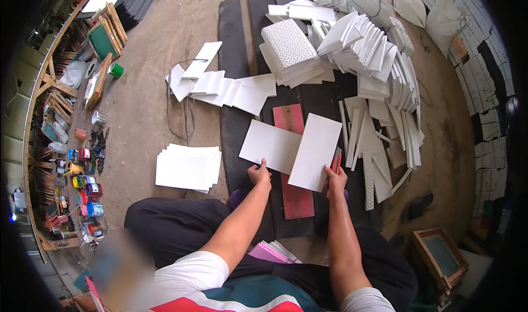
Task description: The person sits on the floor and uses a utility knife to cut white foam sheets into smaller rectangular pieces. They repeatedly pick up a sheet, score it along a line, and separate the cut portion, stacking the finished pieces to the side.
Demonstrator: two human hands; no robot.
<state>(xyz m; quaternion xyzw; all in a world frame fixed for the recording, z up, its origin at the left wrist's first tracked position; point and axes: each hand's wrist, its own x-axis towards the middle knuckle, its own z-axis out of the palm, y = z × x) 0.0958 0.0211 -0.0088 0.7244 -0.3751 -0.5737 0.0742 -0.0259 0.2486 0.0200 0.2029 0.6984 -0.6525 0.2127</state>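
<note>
My left hand (259, 173) is closed on the lower edge of a white rectangular board (269, 141), thumb lying on its face. My right hand (335, 181) grips a second white board (316, 150) by its lower right edge; this board stands more upright and overlaps the first one's right end. A slim red tool (336, 161), perhaps a pencil or cutter, sticks up from the right hand's fingers; its exact kind is hard to make out. Beneath both boards a worn red plank (297, 205) lies on the dark work surface (234, 42).
White sheets (187, 167) are stacked on the floor at left. Fanned white boards (220, 86) lie beyond them. A textured white stack (289, 42), heaped panels (374, 53) and narrow offcuts (357, 130) fill the far right. Paint cans (93, 190) line the left; a wooden frame (440, 257) stands lower right.
</note>
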